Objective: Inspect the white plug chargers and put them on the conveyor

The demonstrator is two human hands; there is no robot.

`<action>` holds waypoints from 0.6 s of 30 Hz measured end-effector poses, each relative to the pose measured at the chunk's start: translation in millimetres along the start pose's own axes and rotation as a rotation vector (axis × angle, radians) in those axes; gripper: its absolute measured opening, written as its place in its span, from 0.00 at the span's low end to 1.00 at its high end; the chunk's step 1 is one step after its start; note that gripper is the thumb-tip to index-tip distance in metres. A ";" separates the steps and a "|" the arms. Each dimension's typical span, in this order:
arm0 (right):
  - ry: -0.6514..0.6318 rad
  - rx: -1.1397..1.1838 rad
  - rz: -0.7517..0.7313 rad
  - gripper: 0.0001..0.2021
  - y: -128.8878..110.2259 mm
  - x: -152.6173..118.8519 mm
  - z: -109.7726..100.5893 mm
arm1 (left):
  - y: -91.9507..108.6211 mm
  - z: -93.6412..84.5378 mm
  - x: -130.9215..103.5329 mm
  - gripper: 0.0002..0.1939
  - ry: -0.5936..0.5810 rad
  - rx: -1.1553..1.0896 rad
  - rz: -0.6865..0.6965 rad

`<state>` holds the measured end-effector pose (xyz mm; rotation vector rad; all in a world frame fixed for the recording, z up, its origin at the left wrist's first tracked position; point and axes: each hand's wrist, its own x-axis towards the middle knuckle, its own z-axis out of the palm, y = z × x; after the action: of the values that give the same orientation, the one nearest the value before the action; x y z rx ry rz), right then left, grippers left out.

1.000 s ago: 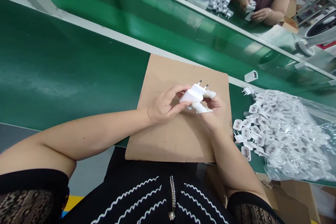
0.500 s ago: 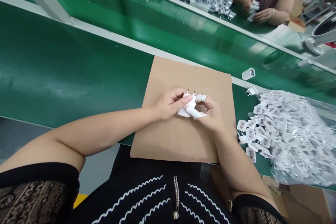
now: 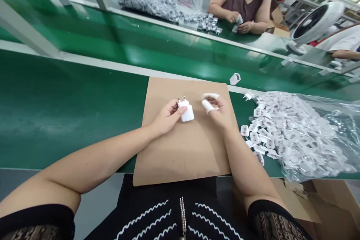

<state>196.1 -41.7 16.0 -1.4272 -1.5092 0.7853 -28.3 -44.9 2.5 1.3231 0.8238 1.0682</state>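
A white charger plug [image 3: 188,113] with two metal pins pointing away from me is pinched between the thumb and fingers of my left hand [image 3: 168,115]. It is held above a brown cardboard sheet [image 3: 180,153]. To its right, apart from the plug, my right hand [image 3: 218,112] hovers with thumb and forefinger spread and nothing between them. White wrapping covers the tips of that thumb and finger. Beyond the sheet's right edge lies a heap of white plug parts [image 3: 295,135], partly inside a clear plastic bag.
A lone white charger housing [image 3: 235,79] rests past the pale rail. Across the green bench [image 3: 84,105], a co-worker [image 3: 247,11] handles small white parts beside another bagged pile [image 3: 163,0]. A fan [image 3: 316,22] stands at the far right, near a second person's arm [image 3: 347,54].
My right hand has let go of the plug and drawn away to the right. The left hand keeps its hold. My view has tilted up, showing more of the far bench.
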 end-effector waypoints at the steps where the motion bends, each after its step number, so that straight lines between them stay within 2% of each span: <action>1: 0.116 -0.097 0.007 0.19 6.1 8.1 -8.6 | -0.6 0.6 0.8 0.22 0.047 0.009 -0.013; 3: 0.237 -0.372 0.061 0.26 18.5 21.7 -25.2 | -1.3 3.1 1.6 0.23 0.137 0.027 -0.063; 6: 0.262 -0.729 0.336 0.38 32.5 32.6 -42.0 | -1.0 6.9 5.1 0.27 0.199 0.097 -0.129; 9: 0.275 -0.804 0.540 0.41 41.0 36.1 -48.8 | 4.1 3.1 24.2 0.23 0.202 0.218 -0.139; 13: 0.304 -0.723 0.562 0.40 49.3 39.4 -52.9 | 22.0 -22.0 85.7 0.22 0.321 0.465 -0.073; 16: 0.326 -0.691 0.525 0.37 51.2 40.7 -54.9 | 34.7 -48.0 138.2 0.22 0.435 0.652 -0.023; 18: 0.380 -0.686 0.491 0.34 49.3 40.3 -55.4 | 37.8 -63.5 163.6 0.22 0.482 0.756 -0.032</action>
<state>269.3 -2.4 1.3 -2.3618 -1.1794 0.2235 -38.6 127.8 50.4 1.6732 1.7223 1.1105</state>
